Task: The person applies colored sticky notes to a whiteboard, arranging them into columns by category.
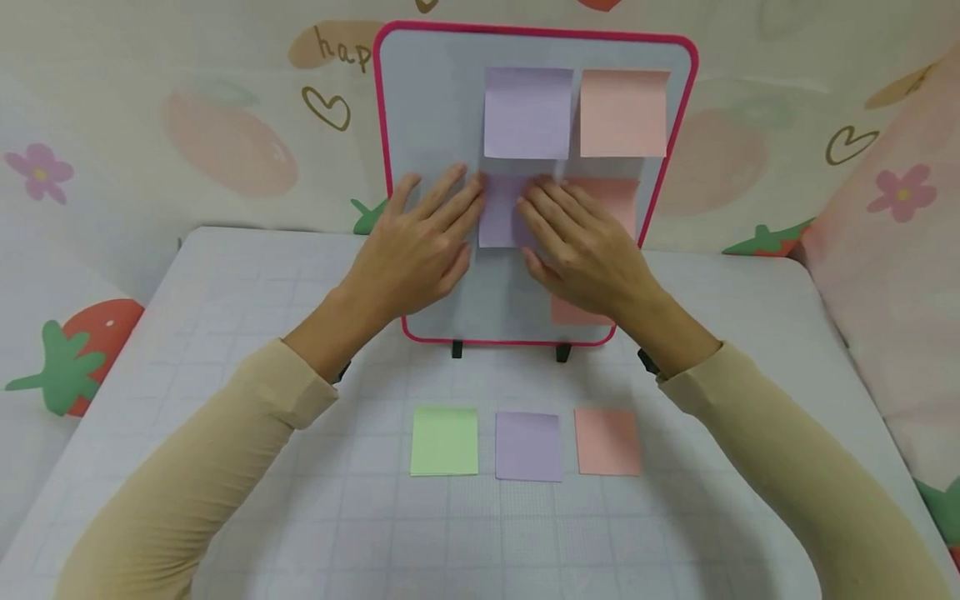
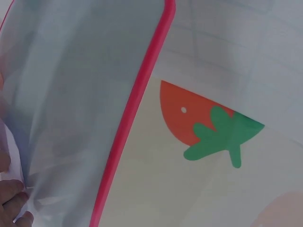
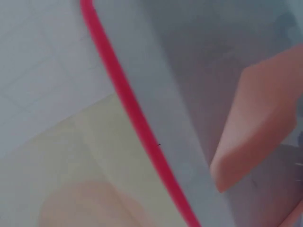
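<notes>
A purple sticky note (image 1: 501,218) is on the whiteboard (image 1: 431,92), in the row below another purple note (image 1: 528,113). My left hand (image 1: 416,242) lies against the board, its fingertips at that lower note's left edge. From the other side my right hand (image 1: 588,242) presses the note's upper right part with extended fingers. It partly covers a pink note (image 1: 617,202) and the lowest pink note (image 1: 573,312). A third pink note (image 1: 624,113) sits at the top right. In the left wrist view, only some fingertips (image 2: 12,198) show at the lower left edge.
On the gridded table (image 1: 337,517), before the board, lie a green pad (image 1: 445,442), a purple pad (image 1: 528,447) and a pink pad (image 1: 607,442) of sticky notes. Black feet (image 1: 562,353) hold the board up. A strawberry-print cloth (image 1: 232,142) hangs behind it.
</notes>
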A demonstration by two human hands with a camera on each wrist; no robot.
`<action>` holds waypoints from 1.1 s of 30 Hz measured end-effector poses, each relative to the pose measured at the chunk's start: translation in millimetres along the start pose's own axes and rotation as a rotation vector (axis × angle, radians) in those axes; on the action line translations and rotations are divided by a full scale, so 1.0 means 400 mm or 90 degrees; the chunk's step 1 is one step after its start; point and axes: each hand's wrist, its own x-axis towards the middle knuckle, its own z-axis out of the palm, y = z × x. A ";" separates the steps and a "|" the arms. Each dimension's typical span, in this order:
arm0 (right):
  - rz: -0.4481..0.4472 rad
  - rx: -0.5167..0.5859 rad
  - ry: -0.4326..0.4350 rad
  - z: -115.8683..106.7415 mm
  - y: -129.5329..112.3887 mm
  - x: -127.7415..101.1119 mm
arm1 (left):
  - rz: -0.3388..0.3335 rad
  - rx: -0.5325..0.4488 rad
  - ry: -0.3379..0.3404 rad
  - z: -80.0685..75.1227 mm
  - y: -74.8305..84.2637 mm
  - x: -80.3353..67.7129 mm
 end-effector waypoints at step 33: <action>-0.048 0.200 -0.085 -0.083 -0.125 -0.178 | 0.074 -0.089 -0.068 0.001 0.105 -0.167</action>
